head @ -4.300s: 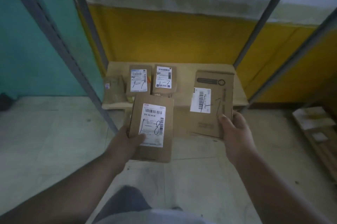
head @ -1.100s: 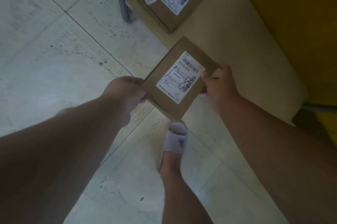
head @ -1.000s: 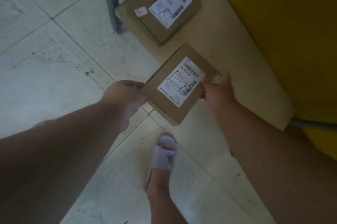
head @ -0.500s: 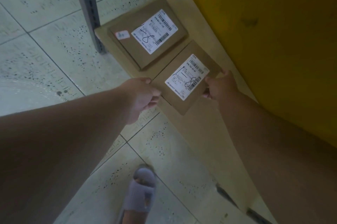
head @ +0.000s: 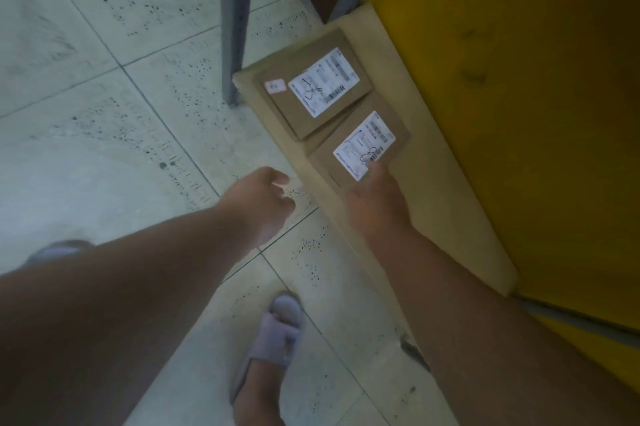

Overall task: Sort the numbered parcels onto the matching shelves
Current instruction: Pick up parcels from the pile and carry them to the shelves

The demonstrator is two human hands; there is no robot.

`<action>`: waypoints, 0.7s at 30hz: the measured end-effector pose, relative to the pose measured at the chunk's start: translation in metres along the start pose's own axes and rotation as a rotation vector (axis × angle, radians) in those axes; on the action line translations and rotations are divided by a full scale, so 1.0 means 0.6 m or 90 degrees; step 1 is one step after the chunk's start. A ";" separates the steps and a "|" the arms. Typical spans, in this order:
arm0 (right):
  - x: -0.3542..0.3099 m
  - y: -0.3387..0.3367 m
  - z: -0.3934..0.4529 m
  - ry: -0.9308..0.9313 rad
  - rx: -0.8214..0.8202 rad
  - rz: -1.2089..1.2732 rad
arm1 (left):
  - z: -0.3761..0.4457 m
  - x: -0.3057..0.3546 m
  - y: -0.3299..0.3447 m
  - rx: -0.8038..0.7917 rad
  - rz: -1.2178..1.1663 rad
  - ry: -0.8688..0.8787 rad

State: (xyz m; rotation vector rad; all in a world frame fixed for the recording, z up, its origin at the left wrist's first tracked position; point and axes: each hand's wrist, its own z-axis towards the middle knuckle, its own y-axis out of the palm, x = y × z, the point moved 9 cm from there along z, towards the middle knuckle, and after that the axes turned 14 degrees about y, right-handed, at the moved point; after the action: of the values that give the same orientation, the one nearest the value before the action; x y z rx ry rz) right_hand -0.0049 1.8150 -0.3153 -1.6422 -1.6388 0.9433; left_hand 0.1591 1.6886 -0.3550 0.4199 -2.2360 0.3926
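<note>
Cardboard parcel marked 8 (head: 360, 148) lies on the low shelf (head: 436, 162), just beside another 8 parcel (head: 313, 89).

Your right hand (head: 375, 203) rests flat on its near corner, fingers loosely spread and gripping nothing, likely nudging it square against its neighbour so the like numbers sit together. Your left hand (head: 263, 203) hangs over the tiled floor (head: 104, 79), loosely curled and empty, apart from both parcels.

- A parcel storeroom or small warehouse.
- Grey metal rack upright (head: 236, 20) standing on a speckled tiled floor (head: 104, 86).
- Low board shelf (head: 433, 183) against a yellow wall (head: 519, 79), holding labelled cardboard parcels (head: 313, 93) with handwritten numbers.
</note>
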 end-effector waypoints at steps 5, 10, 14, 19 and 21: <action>-0.145 -0.040 -0.209 -0.188 0.005 -0.005 | -0.137 0.033 -0.152 0.029 0.141 0.056; -0.314 -0.104 -0.423 -0.256 -0.024 0.013 | -0.283 0.078 -0.364 0.067 0.188 0.072; -0.466 -0.169 -0.612 -0.312 -0.043 0.032 | -0.435 0.146 -0.566 0.093 0.198 0.074; -0.652 -0.267 -0.799 -0.420 -0.040 0.096 | -0.574 0.262 -0.799 0.139 0.270 0.118; -0.707 -0.307 -0.837 -0.452 -0.034 0.116 | -0.595 0.308 -0.861 0.163 0.287 0.140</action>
State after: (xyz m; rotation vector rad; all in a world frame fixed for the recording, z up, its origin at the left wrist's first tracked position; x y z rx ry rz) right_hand 0.3251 1.4249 0.1373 -1.6074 -1.9823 1.7327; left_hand 0.4993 1.3408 0.0827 -0.0075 -2.0573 0.9221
